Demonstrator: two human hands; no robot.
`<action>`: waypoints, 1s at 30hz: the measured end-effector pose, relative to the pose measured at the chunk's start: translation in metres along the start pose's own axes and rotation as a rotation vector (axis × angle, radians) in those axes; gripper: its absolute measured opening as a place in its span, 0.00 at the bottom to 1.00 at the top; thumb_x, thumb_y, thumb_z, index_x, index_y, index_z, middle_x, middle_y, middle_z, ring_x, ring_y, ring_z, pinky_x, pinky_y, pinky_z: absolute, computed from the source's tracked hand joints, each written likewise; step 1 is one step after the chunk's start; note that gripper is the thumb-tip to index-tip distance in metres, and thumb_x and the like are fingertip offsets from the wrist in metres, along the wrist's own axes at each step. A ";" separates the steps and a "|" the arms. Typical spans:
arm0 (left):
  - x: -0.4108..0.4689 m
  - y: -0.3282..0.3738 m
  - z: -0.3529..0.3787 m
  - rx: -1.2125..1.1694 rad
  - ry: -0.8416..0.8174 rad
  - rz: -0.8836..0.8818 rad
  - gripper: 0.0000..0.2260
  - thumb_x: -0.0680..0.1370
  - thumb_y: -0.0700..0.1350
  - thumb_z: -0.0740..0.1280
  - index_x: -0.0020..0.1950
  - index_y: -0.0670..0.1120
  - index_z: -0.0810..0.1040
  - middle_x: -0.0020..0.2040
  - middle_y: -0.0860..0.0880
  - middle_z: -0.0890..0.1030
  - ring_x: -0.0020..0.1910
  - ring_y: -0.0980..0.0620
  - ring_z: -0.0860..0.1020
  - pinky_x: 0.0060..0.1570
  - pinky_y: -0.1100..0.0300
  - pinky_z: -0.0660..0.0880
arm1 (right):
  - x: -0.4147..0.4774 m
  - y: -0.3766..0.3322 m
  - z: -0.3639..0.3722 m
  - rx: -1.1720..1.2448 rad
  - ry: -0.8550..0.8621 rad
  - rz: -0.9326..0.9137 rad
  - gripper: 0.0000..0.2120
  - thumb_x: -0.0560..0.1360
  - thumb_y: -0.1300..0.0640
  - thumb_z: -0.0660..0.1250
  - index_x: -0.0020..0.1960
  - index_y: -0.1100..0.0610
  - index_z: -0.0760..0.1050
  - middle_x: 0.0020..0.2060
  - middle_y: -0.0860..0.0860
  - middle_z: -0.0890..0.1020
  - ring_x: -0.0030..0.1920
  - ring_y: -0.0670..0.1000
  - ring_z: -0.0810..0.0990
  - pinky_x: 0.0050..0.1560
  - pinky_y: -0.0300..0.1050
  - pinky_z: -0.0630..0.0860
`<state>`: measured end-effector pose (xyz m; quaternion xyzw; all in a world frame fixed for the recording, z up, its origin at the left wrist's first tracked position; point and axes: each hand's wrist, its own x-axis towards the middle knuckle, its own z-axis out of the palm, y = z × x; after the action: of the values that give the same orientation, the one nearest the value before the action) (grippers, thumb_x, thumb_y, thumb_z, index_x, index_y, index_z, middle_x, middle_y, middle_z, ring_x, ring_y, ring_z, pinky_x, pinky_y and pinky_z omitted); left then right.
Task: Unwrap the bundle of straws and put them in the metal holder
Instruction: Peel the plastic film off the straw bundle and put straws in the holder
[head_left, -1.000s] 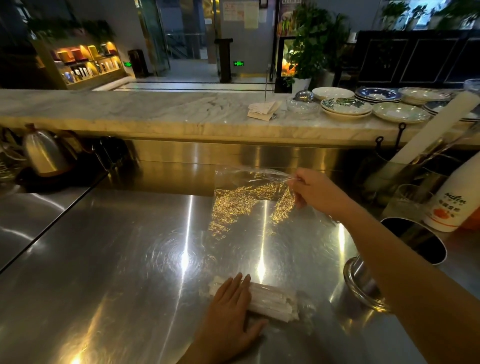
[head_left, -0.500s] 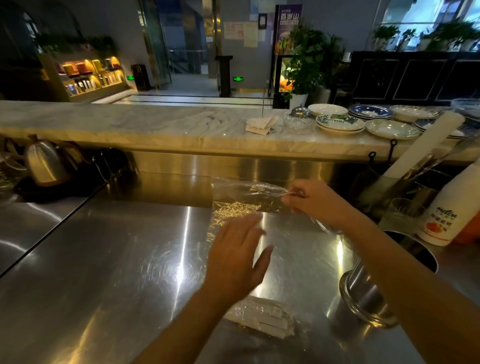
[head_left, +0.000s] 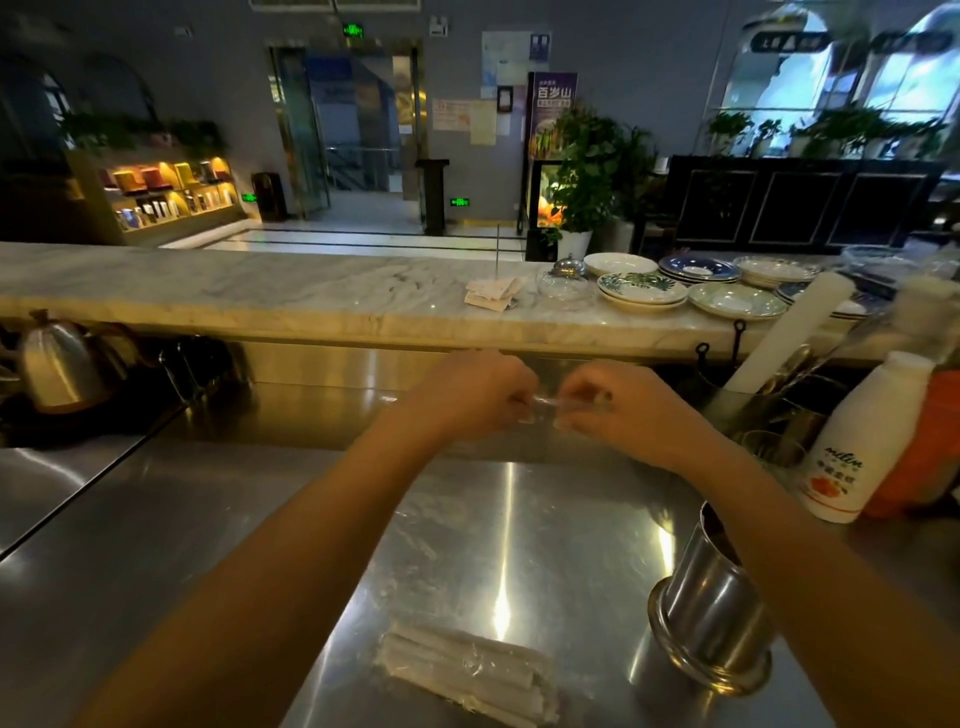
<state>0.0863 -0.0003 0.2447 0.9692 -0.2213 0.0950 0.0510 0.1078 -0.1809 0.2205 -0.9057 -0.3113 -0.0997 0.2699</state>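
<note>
Straws (head_left: 467, 670) on counter, well below both hands pinching wrap (head_left: 545, 402).

Your left hand (head_left: 467, 397) has left the straws (head_left: 467, 670) and risen to join your right hand (head_left: 618, 408), both now pinching the clear wrap (head_left: 545, 405) above them.

- Left hand (head_left: 470, 397): bare; no glove, ring or watch seen.
- Right hand (head_left: 621, 408): bare likewise, nothing on fingers or wrist.
- Both forearms uncovered along their whole visible length, to the lower frame edge; no sleeve, cuff or band in view.
- Fingertip detail blurred; nails cannot be made out.
- No marks or tape on either arm.
</note>
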 end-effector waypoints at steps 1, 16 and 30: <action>-0.001 -0.002 0.000 -0.047 0.002 -0.013 0.05 0.76 0.46 0.64 0.47 0.47 0.78 0.42 0.50 0.79 0.40 0.53 0.73 0.39 0.60 0.67 | -0.003 0.006 0.000 0.025 0.060 0.018 0.18 0.67 0.49 0.71 0.54 0.53 0.74 0.49 0.46 0.77 0.49 0.46 0.75 0.47 0.36 0.72; -0.012 -0.042 -0.020 -0.317 0.112 -0.081 0.07 0.72 0.49 0.69 0.48 0.49 0.77 0.44 0.53 0.78 0.43 0.54 0.76 0.40 0.63 0.70 | -0.049 0.025 0.071 0.904 0.399 0.256 0.06 0.69 0.67 0.69 0.40 0.57 0.80 0.30 0.49 0.84 0.33 0.47 0.82 0.36 0.35 0.79; 0.028 0.032 -0.055 -0.289 -0.018 0.102 0.15 0.70 0.48 0.72 0.55 0.51 0.75 0.42 0.56 0.78 0.42 0.56 0.77 0.51 0.53 0.76 | -0.033 0.012 0.047 0.932 0.338 0.139 0.06 0.68 0.66 0.69 0.40 0.56 0.81 0.31 0.50 0.85 0.34 0.48 0.83 0.36 0.35 0.79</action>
<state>0.0883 -0.0334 0.3062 0.9400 -0.2823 0.0559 0.1830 0.0896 -0.1799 0.1644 -0.6786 -0.2135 -0.0773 0.6986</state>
